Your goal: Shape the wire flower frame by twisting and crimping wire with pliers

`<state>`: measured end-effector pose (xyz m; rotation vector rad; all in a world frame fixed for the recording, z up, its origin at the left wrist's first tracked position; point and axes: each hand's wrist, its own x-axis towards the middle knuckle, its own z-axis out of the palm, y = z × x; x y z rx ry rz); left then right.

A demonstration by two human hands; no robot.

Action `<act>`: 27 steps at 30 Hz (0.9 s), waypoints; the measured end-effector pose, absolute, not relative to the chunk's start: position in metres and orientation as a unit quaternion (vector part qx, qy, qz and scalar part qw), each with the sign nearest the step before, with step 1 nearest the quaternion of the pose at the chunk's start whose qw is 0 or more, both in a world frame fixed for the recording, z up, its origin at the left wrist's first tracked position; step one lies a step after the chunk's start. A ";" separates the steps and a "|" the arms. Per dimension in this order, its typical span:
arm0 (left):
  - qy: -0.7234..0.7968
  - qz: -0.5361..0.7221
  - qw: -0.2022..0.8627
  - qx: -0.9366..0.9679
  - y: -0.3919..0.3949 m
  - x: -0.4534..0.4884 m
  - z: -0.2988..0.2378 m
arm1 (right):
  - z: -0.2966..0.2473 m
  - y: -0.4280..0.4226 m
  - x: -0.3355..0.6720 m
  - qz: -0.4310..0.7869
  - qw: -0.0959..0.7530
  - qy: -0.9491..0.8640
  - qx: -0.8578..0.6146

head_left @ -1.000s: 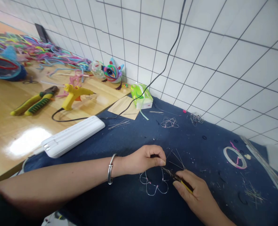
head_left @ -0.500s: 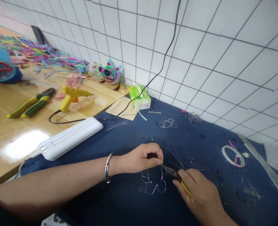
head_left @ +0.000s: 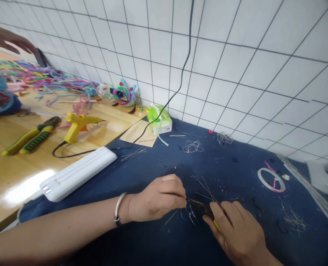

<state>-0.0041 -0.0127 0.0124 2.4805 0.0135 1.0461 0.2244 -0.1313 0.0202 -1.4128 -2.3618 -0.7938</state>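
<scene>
My left hand [head_left: 159,197], with a silver bangle on its wrist, pinches a looped wire piece [head_left: 190,214] that carries small pink beads. Most of the loops hang below my fingertips, partly hidden and seen edge-on. My right hand [head_left: 236,229] is closed around yellow-handled pliers [head_left: 205,210]. The pliers' dark jaws point left and meet the wire close to my left fingertips; whether they grip it I cannot tell. Several loose straight wires [head_left: 206,188] lie on the dark blue cloth [head_left: 152,166] just beyond the pliers.
Left on the wooden table are a white power bank [head_left: 79,173], a yellow glue gun [head_left: 79,125], larger pliers [head_left: 32,138] and pipe cleaners [head_left: 50,77]. A tissue pack [head_left: 161,120] stands by the tiled wall. Right lies a white ring [head_left: 260,181]. Another person's hand [head_left: 11,38] shows far left.
The beaded wire piece has turned from a spread, face-on view to nearly edge-on. My left hand has moved slightly left and down. Another person's hand has appeared at the upper left.
</scene>
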 end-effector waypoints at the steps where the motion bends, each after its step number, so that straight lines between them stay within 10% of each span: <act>1: 0.002 0.385 0.203 0.900 -0.014 -0.004 0.013 | 0.021 -0.131 0.225 -0.278 0.142 -0.815 -0.488; 27: -0.022 0.389 -0.029 0.920 -0.028 0.000 0.021 | 0.020 -0.134 0.218 -0.253 0.160 -0.813 -0.500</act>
